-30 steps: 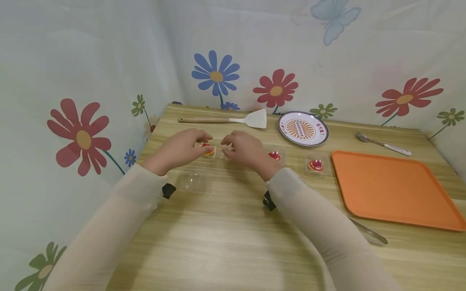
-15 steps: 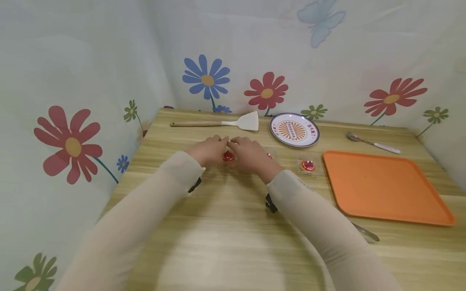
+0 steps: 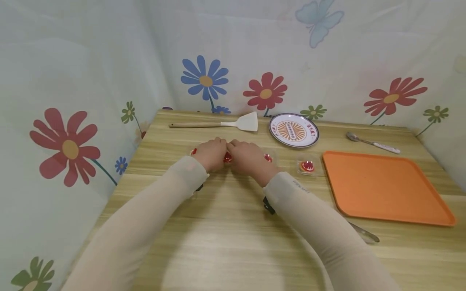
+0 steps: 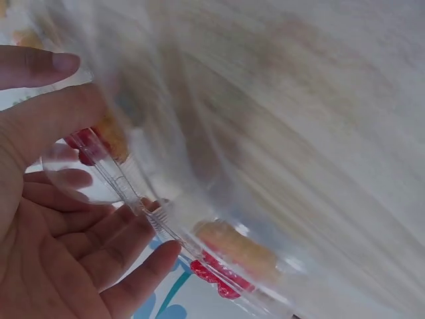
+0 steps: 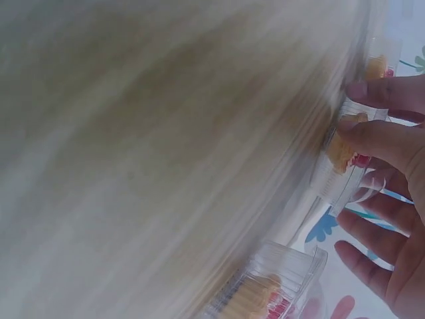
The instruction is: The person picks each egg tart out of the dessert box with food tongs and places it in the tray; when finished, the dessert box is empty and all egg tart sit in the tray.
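Between my hands is a small clear plastic box [image 5: 325,185] holding a little pastry [image 5: 340,154] with a red top. My left hand [image 3: 212,154] holds the box from the left, thumb on the near side and fingers beyond. From the right, my right hand [image 3: 249,159] pinches the same box between thumb and fingers. In the head view the hands hide most of it; only the red topping [image 3: 227,157] shows. A curved clear flap or lid stands by the fingers in the wrist views. Another boxed pastry [image 3: 193,152] lies partly behind my left hand.
To the right stand two more boxed pastries, one by my right hand [image 3: 268,158] and one [image 3: 307,166] beside an orange tray [image 3: 386,186]. Farther back lie a spatula [image 3: 214,123], a plate [image 3: 294,130] and a spoon [image 3: 373,142]. Metal tongs [image 3: 364,233] lie partly under the right sleeve.
My left hand has left the leftmost box and moved right to the box at my right hand. The hands now meet around it. The head view has shifted slightly.
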